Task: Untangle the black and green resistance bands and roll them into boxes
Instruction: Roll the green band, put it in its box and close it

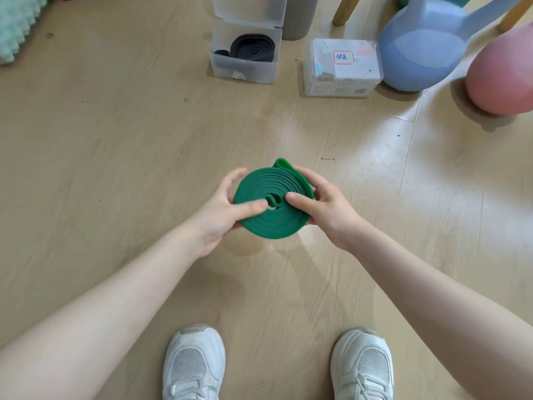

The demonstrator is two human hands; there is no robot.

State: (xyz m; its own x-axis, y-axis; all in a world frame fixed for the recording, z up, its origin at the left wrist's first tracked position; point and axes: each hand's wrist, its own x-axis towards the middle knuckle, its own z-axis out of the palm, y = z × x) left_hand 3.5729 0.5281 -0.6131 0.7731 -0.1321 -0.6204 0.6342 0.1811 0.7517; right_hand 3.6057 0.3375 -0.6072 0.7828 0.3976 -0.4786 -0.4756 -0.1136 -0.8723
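**Inspector:** Start nearest. What lies at the bottom edge?

**Assistant:** Two white sneakers [193, 362] on the wooden floor [115, 140], toes pointing forward, and both bare forearms reaching out above them.

**Inspector:** The hands?

**Assistant:** Both hold the green band [272, 202], wound into a flat spiral disc and held clear of the floor. The left hand [222, 215] grips its left edge, thumb laid across the coil face toward the centre, fingers curled behind the rim. The right hand [320, 203] grips the right edge, thumb pressed on the face near the centre, fingers wrapped around the outer turns. A loose end loop sticks up at the far rim, beside the right fingers.

**Inspector:** Farther out?

**Assistant:** An open clear box [245, 59], lid raised, contains the black band [252, 49], coiled. To its right stands a closed clear box [343, 67] with a handwritten label on top. The two boxes are apart, both well beyond the hands.

**Inspector:** Surroundings?

**Assistant:** A blue kettlebell [421, 50] just right of the closed box, a pink ball [501, 73] at the right edge, wooden chair legs [344, 10] behind, and something mint-green and fluffy [17, 21] at top left.
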